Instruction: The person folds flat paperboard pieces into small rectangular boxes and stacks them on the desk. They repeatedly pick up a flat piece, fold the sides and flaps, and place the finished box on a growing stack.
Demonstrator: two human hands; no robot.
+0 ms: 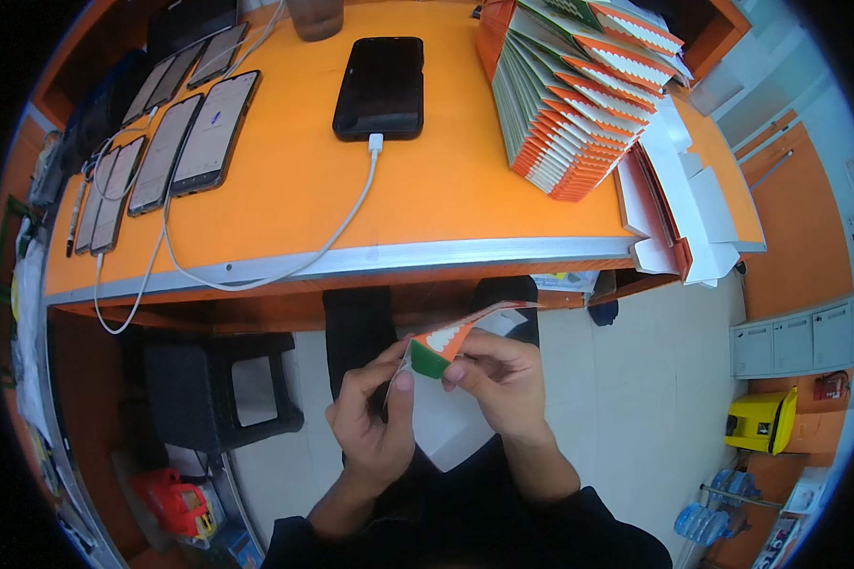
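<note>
Over my lap, in front of the table edge, I hold a folded orange, green and white paper carton [431, 360]. My left hand [378, 408] grips its left side, thumb toward me and fingers behind. My right hand [503, 379] pinches its right side between thumb and fingers. A thin flap of the carton sticks out to the upper right above my right hand. Below my hands a white sheet or box [451, 431] lies on my lap, partly hidden by them. A tall stack of similar nested cartons [579, 114] leans on the table at the right.
The orange table [294, 190] has a metal front edge. A black phone [380, 90] on a white cable lies mid-table; several more phones [216, 133] lie at the left. An opened white cardboard box [697, 204] overhangs the right edge. A black stool [223, 389] stands at left.
</note>
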